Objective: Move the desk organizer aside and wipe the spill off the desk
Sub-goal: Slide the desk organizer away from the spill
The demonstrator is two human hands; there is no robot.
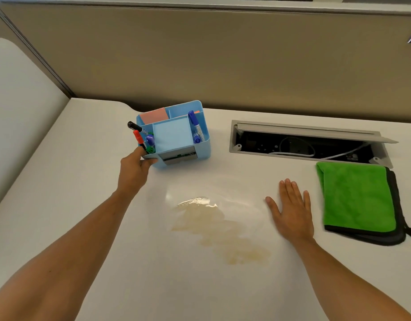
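Our left hand [135,165] clamps the near-left corner of the blue desk organizer [174,135], positioned to drag it clear of the tan spill [218,230] just right of that hand. Our right hand [290,209] rests flat, fingers apart, on the worktop [84,205], the green microfiber cloth [357,198] just beyond its fingers for wiping.

Organizer [176,135] behind spill [218,230]; cloth [357,198] right

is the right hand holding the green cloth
No, the right hand lies flat and open on the white desk, beside the folded green microfibre cloth, not touching it.
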